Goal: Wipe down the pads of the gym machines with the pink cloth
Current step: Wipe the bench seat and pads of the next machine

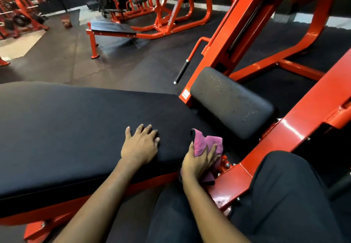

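- The left hand [139, 145] lies flat on the big black pad [76, 128], near the middle of the view. Its fingers are straight and spread a little, and it holds nothing.
- The right hand [197, 164] sits at about 4 o'clock from the left hand. Its fingers and thumb are wrapped round the pink cloth [207, 145].
- The pink cloth is bunched up in that hand. One end sticks up past the fingers and the other end hangs down under the palm. It is just off the right end of the big black pad.
- A small black pad [229, 102] sits at 1 o'clock from the cloth. It is tilted and has pale marks on its top.
- A shiny red frame [284, 132] runs from 6 o'clock up to 3 o'clock, beside the small pad.
- A red bar with a black grip [181, 72] hangs at 11 o'clock from the small pad.
- The person's legs in dark trousers [284, 195] fill the 5 o'clock corner.
- More red machines [161, 5] stand far off at 12 o'clock on the dark floor [114, 62].
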The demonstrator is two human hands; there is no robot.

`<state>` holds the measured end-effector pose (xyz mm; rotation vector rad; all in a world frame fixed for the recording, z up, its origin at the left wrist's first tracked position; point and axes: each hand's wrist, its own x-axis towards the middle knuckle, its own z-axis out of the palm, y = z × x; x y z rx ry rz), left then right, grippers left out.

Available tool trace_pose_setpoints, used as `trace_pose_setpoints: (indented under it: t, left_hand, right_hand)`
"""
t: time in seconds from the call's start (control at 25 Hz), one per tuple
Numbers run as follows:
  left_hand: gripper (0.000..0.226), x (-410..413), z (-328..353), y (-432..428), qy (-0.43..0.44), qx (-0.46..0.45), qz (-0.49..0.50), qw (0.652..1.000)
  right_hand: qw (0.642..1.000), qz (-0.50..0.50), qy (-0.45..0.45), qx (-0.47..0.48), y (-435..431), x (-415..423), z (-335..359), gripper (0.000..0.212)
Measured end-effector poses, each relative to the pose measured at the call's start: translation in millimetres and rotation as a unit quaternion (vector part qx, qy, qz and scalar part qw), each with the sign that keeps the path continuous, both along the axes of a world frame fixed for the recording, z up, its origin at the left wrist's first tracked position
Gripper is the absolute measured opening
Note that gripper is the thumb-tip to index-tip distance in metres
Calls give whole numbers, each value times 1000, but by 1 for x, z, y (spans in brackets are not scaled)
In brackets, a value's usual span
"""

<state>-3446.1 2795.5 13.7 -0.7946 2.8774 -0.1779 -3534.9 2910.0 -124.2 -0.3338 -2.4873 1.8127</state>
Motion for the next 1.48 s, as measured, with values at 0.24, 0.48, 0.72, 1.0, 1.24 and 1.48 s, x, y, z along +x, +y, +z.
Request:
trace_pose_setpoints:
  t: [0.24,0.48,0.72,1.0,1.24,1.48]
  left_hand:
    - [48,-36,-14,3,-16,11,17,1000]
    - [48,-59,-17,-6,-13,32,28,999]
    - [49,-113,-31,-33,-16,60,12,998]
    - [48,-192,-67,-91,11,94,-29,995]
    - [43,-231,-81,-120,75,147,-27,986]
    - [41,-248,-85,-114,85,146,7,986]
  right_hand:
    - [997,10,-79,4,24,-62,-16,48]
    - [962,143,-205,108,59,-139,-2,52]
    - [910,309,-261,87,42,-209,-42,81]
    - [899,360,-247,47,-80,-285,-46,44]
    - [897,365,-250,-11,-207,-348,-44,40]
    - [874,374,-310,-5,-150,-322,-46,35]
